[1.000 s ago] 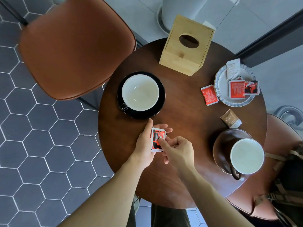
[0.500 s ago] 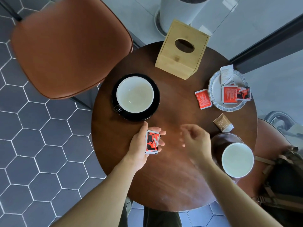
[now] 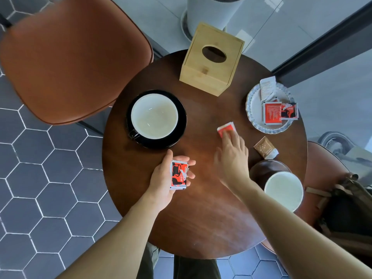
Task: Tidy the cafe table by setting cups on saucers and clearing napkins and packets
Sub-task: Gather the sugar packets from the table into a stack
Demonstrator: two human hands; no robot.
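My left hand (image 3: 169, 178) holds a red-and-black packet (image 3: 178, 175) over the round wooden table (image 3: 201, 218). Stretched forward, my right hand (image 3: 231, 158) has its fingertips on a red packet (image 3: 227, 127) that lies flat on the table. A white cup (image 3: 154, 115) sits on a black saucer (image 3: 181, 125) at the left. Another white cup (image 3: 283, 190) stands on the edge of a brown saucer (image 3: 263, 170) at the right. A brown packet (image 3: 265, 148) lies near it. A white scalloped dish (image 3: 253, 109) holds red packets (image 3: 272, 113) and a white packet (image 3: 266, 88).
A wooden tissue box (image 3: 211, 59) stands at the table's far side. An orange-brown chair (image 3: 70, 57) is to the left, another seat with a dark bag (image 3: 346, 208) to the right. A white cylinder base (image 3: 211, 13) stands beyond the table on the tiled floor.
My right hand let go of the packet in my left hand and reached forward and right to the red packet on the table. The left hand stayed put.
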